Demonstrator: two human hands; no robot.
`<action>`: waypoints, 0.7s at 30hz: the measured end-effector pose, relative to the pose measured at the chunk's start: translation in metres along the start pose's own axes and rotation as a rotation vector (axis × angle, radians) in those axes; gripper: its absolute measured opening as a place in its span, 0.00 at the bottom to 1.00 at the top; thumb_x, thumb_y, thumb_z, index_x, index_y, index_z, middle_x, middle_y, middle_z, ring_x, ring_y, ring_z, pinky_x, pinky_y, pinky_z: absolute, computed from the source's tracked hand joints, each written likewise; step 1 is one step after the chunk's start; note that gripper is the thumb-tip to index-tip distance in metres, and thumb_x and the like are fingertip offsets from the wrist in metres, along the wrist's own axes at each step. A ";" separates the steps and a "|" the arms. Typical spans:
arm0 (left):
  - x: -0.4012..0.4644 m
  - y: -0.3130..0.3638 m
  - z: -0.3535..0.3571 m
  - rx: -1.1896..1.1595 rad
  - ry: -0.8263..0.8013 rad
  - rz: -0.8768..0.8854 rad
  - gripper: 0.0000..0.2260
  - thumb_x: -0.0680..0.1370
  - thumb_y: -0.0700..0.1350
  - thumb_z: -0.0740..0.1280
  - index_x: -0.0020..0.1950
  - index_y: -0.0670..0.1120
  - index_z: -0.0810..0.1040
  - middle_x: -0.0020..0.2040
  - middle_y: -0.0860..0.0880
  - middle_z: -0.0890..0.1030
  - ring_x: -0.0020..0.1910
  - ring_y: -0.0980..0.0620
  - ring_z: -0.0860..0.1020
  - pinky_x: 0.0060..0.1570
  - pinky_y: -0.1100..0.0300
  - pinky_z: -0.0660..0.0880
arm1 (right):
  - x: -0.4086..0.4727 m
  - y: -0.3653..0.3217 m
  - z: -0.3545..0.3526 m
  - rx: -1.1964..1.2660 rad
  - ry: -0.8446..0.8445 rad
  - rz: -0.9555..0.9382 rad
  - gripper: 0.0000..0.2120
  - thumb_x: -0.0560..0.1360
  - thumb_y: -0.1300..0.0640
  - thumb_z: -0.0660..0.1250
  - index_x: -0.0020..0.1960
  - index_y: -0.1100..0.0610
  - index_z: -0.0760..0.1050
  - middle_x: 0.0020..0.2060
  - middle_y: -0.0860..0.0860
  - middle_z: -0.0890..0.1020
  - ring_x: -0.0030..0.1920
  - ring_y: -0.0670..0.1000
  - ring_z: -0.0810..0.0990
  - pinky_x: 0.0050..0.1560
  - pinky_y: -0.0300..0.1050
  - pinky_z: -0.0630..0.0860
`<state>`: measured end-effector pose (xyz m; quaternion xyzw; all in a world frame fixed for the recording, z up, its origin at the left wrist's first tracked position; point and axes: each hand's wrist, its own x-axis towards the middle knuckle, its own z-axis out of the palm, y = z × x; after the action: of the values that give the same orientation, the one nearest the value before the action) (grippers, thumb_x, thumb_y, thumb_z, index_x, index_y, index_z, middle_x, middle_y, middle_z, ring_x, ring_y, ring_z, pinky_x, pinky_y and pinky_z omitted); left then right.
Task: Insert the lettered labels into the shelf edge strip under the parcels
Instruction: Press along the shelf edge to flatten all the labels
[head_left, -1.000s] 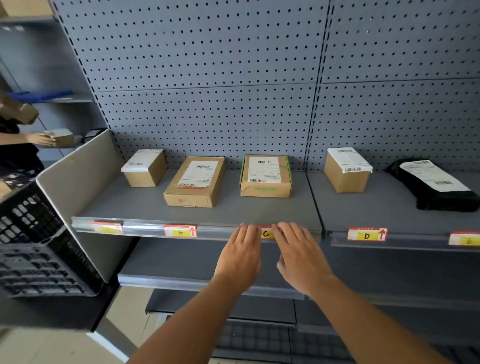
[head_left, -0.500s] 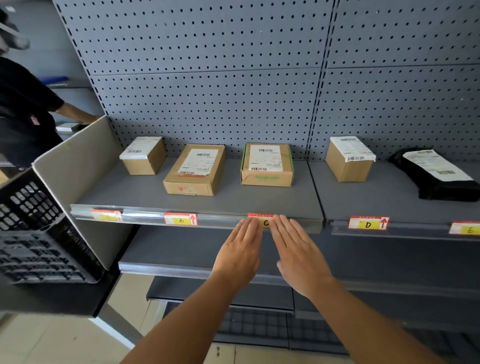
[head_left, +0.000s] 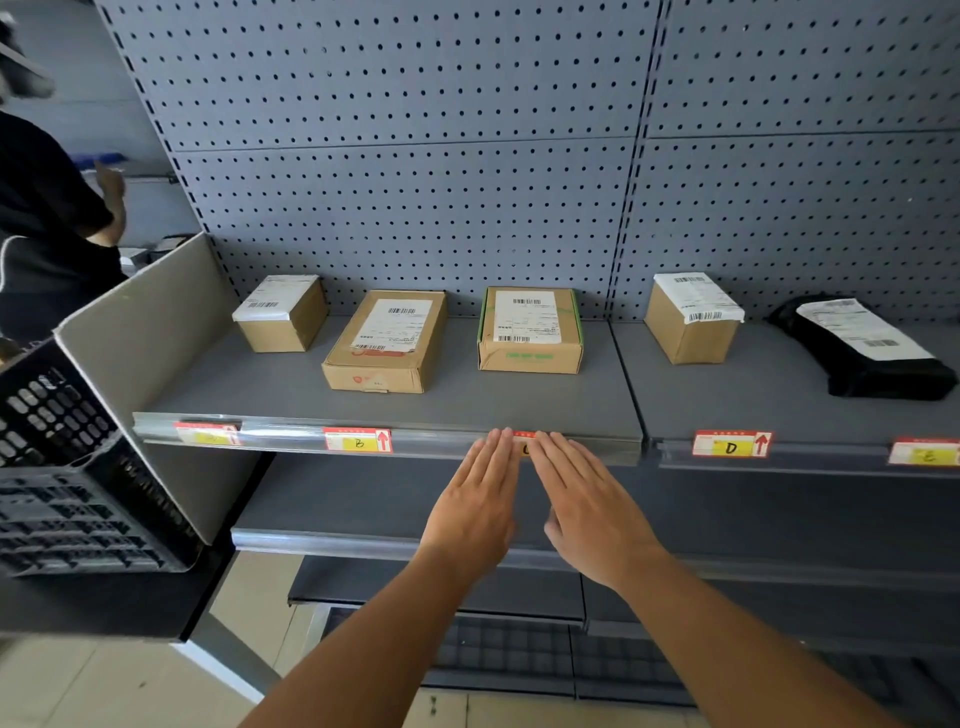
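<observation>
Both flat hands, the left hand (head_left: 475, 499) and right hand (head_left: 589, 512), press the C label (head_left: 524, 444) between their fingertips into the shelf edge strip (head_left: 441, 441). Holding nothing. Next, probably let go and check it sits straight.

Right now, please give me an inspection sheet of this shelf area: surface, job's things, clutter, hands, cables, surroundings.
Surface: grey shelf with a clear edge strip.
Job's things: labels B, D and E sit in the strip; leftmost label unreadable; label C mostly covered. Four cardboard parcels, one black parcel.
Clutter: nothing seen.
Hands: left hand and right hand flat, fingertips pressing beside label C.
Cables: nothing seen.
Surroundings: pegboard, black crate, another person at left.
</observation>
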<state>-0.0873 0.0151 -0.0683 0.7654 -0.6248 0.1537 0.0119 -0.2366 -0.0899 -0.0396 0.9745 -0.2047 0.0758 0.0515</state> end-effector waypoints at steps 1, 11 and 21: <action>0.000 0.000 0.001 -0.004 -0.007 0.002 0.33 0.83 0.46 0.54 0.80 0.38 0.37 0.82 0.39 0.41 0.80 0.41 0.37 0.78 0.47 0.38 | 0.000 -0.001 0.000 0.020 0.003 0.006 0.40 0.78 0.56 0.63 0.81 0.60 0.43 0.81 0.56 0.50 0.81 0.54 0.47 0.80 0.52 0.50; 0.013 -0.006 -0.008 -0.022 0.028 0.026 0.34 0.78 0.47 0.65 0.79 0.39 0.54 0.77 0.41 0.64 0.78 0.42 0.61 0.78 0.47 0.49 | 0.017 -0.006 -0.007 0.142 0.136 0.070 0.30 0.74 0.58 0.68 0.75 0.59 0.64 0.68 0.53 0.72 0.69 0.54 0.70 0.74 0.48 0.66; 0.013 -0.011 -0.011 -0.048 0.070 -0.021 0.30 0.76 0.45 0.66 0.76 0.40 0.60 0.71 0.43 0.70 0.72 0.43 0.69 0.76 0.49 0.54 | 0.027 -0.004 -0.012 0.143 0.131 0.057 0.28 0.73 0.57 0.68 0.72 0.56 0.68 0.63 0.49 0.73 0.65 0.52 0.71 0.72 0.46 0.67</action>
<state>-0.0773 0.0070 -0.0527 0.7655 -0.6195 0.1654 0.0539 -0.2124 -0.0953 -0.0240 0.9625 -0.2226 0.1550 -0.0071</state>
